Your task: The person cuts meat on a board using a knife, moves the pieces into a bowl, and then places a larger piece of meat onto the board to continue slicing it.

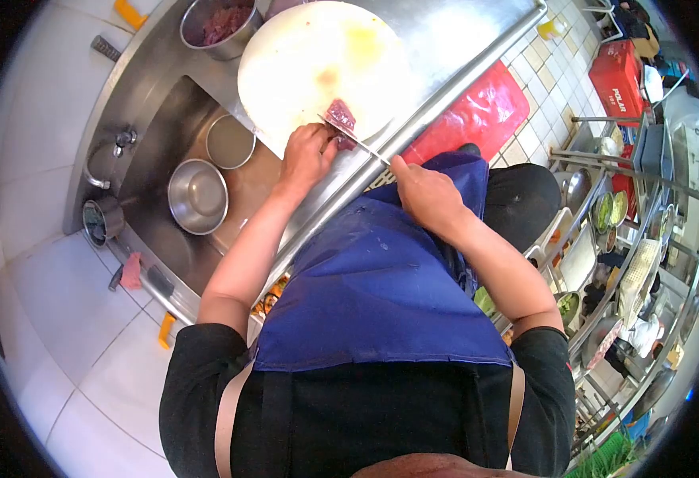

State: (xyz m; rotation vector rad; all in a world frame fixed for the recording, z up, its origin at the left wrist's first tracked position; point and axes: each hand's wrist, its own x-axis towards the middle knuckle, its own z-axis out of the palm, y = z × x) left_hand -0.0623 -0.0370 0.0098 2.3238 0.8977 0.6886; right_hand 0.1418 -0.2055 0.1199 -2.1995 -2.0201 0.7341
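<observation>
One knife [363, 146], tip forward-left, slanting across meat [340, 113].

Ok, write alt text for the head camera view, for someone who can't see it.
A person's right hand holds a knife across red meat on a round white board, the left hand close by the blade. A metal bowl sits in the sink to the left.

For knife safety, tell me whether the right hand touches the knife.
Touching: the head view shows the right hand closed around one end of the knife.
</observation>
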